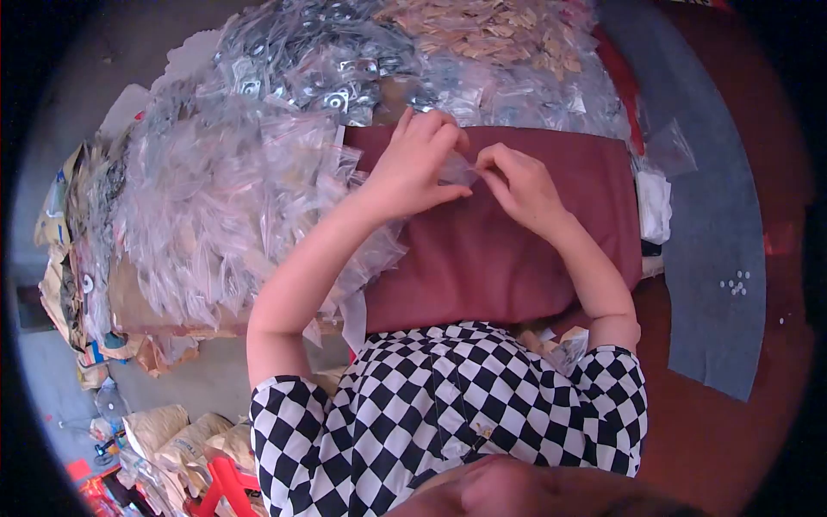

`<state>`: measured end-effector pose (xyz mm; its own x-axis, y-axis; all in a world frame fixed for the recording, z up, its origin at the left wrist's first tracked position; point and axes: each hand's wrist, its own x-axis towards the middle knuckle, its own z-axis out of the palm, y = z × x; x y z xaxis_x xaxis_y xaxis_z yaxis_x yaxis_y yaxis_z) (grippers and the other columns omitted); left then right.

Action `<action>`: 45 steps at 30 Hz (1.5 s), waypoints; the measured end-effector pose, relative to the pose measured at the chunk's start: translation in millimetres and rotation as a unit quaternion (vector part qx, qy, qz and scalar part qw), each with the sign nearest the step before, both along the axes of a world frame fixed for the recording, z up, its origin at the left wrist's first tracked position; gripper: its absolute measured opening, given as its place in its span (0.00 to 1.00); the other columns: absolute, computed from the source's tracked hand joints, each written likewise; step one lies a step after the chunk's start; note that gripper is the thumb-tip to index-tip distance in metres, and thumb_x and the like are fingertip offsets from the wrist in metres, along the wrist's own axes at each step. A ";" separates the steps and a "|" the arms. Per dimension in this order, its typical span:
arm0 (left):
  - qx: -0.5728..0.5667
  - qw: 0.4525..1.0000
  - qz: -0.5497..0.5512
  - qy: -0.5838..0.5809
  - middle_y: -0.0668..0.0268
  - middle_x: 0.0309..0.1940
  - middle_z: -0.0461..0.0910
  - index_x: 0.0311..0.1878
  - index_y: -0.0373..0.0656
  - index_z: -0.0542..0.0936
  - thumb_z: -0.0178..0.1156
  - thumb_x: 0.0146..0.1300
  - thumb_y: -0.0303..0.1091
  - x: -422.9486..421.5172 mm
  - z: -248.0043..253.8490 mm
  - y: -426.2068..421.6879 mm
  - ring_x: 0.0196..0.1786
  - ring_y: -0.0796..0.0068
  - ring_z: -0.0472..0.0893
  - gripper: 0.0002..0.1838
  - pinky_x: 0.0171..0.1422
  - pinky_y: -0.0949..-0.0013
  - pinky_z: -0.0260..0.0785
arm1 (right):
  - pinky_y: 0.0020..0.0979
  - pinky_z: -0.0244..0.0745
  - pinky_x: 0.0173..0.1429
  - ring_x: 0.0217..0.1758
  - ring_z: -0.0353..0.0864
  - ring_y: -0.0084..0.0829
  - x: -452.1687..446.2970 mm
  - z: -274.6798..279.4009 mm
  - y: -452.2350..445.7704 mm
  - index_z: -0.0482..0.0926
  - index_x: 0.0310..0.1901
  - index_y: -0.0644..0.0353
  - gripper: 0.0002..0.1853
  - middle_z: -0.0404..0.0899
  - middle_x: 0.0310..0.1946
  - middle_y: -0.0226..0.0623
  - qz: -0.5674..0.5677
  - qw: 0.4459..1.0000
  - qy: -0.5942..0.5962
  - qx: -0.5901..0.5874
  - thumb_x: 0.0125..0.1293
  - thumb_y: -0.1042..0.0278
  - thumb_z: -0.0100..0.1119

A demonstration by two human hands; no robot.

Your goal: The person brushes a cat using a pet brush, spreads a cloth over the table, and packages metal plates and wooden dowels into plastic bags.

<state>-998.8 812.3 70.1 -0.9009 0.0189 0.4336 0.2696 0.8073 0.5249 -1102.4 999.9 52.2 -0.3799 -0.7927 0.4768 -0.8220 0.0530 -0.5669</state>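
Observation:
A small clear plastic bag point(457, 171) is stretched between my two hands above the dark red mat point(508, 258). My right hand point(524, 188) pinches its edge between thumb and fingertips. Loosely bent around the other side of the bag is my left hand point(420, 164), its thumb stretched out toward the right hand; the exact contact of its fingers is partly hidden. Whether anything lies inside the bag cannot be made out. Close to my left forearm lies a big heap of clear zip bags point(233, 207), spilling onto the mat's left edge.
Behind the mat are piles of bagged metal parts point(323, 77) and bagged tan pieces point(491, 34). A white stack point(655, 205) sits at the mat's right edge. Farther right runs a grey strip point(715, 215) with several small white discs point(736, 283). A red stool point(228, 487) stands lower left.

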 end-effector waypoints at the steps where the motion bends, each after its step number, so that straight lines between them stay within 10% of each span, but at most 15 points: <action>1: -0.041 0.999 0.009 0.005 0.68 0.45 0.79 0.41 0.47 0.81 0.71 0.52 0.43 -1.5 -1.5 4.3 0.63 0.62 0.72 0.16 0.75 0.37 0.47 | 0.42 0.74 0.39 0.38 0.81 0.45 0.6 0.3 -0.3 0.72 0.40 0.58 0.08 0.79 0.32 0.40 0.001 1.000 0.009 0.003 0.61 0.74 0.59; 24: -0.066 0.988 0.131 0.052 0.70 0.35 0.83 0.29 0.47 0.85 0.68 0.49 0.39 6.3 -28.0 -39.4 0.52 0.62 0.77 0.08 0.69 0.45 0.58 | 0.38 0.73 0.41 0.39 0.82 0.40 2.4 -14.6 13.5 0.71 0.38 0.57 0.09 0.80 0.32 0.35 -0.073 0.991 -0.102 0.037 0.59 0.71 0.61; 40: -0.152 0.969 0.067 0.184 0.68 0.37 0.80 0.34 0.48 0.79 0.62 0.48 0.30 67.4 25.2 14.2 0.48 0.65 0.80 0.08 0.69 0.47 0.63 | 0.32 0.75 0.43 0.36 0.81 0.33 31.2 48.3 43.2 0.77 0.43 0.60 0.12 0.81 0.33 0.38 0.041 0.980 -0.051 -0.189 0.57 0.78 0.64; 45: -0.119 0.978 0.051 0.163 0.68 0.40 0.80 0.33 0.48 0.78 0.63 0.48 0.31 90.8 -0.4 50.3 0.47 0.68 0.80 0.07 0.66 0.54 0.69 | 0.34 0.77 0.42 0.35 0.84 0.43 56.8 20.6 46.3 0.81 0.49 0.64 0.13 0.84 0.33 0.43 0.057 0.975 0.095 0.190 0.62 0.74 0.59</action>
<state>-908.1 862.6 69.7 -0.7175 0.0715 0.6929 0.3028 0.9279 0.2177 -1045.6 1046.1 72.9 -0.2116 -0.9581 0.1931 -0.9235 0.1313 -0.3604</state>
